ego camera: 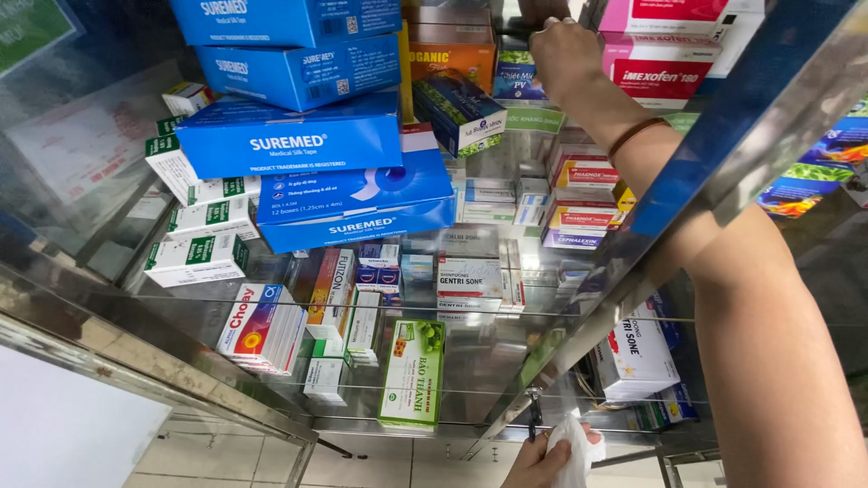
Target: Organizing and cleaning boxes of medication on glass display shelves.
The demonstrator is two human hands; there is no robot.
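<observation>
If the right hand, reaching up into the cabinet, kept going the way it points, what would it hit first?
Probably the small boxes at the top of the shelf, just past the right hand; the fingertips look to be at them already, though depth is hard to judge.

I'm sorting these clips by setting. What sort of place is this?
Probably a pharmacy: glass shelves in a metal-framed cabinet hold stacked blue tape boxes and many small medicine cartons.

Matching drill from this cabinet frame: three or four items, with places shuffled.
Items:
1. right hand
2. left hand
3. stacked blue cardboard boxes
4. flat green-and-white carton

Places:
A. lying on a lower glass shelf
B. piled at the upper left
C. bottom edge, its grip on a white crumpled cloth
D. reaching among boxes on the top shelf

Pairs: 1-D, 2-C, 3-B, 4-A
</observation>
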